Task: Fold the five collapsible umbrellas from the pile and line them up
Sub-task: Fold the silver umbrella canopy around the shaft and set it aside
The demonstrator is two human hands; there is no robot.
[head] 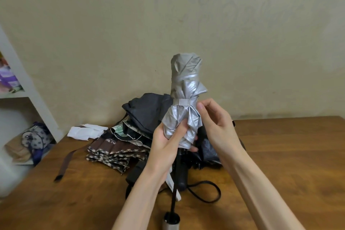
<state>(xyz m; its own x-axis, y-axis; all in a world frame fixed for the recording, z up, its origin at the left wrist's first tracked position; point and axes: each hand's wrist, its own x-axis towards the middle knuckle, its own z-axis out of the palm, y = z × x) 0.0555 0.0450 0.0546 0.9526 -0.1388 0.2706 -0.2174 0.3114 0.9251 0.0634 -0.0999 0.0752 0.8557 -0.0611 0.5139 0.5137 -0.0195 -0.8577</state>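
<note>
A silver-grey umbrella point(185, 80) stands upright in front of me, its canopy rolled and bound by a strap point(183, 102). My left hand point(168, 142) grips the lower folds of the canopy. My right hand point(212, 119) is at the strap's right end, thumb and fingers curled against the fabric. The umbrella's black shaft runs down to a silver-capped handle point(171, 220) at the bottom edge. Behind lies the pile: a dark grey umbrella point(147, 110), a brown checked-edge umbrella point(115, 151), and a black one point(209, 151).
The wooden table point(280, 155) stretches right and forward. A white folded paper point(85, 130) lies at the back left. A brown strap point(65, 164) trails off the pile. White shelving point(24, 80) with bags stands to the left. A black wrist loop point(205, 190) lies near the shaft.
</note>
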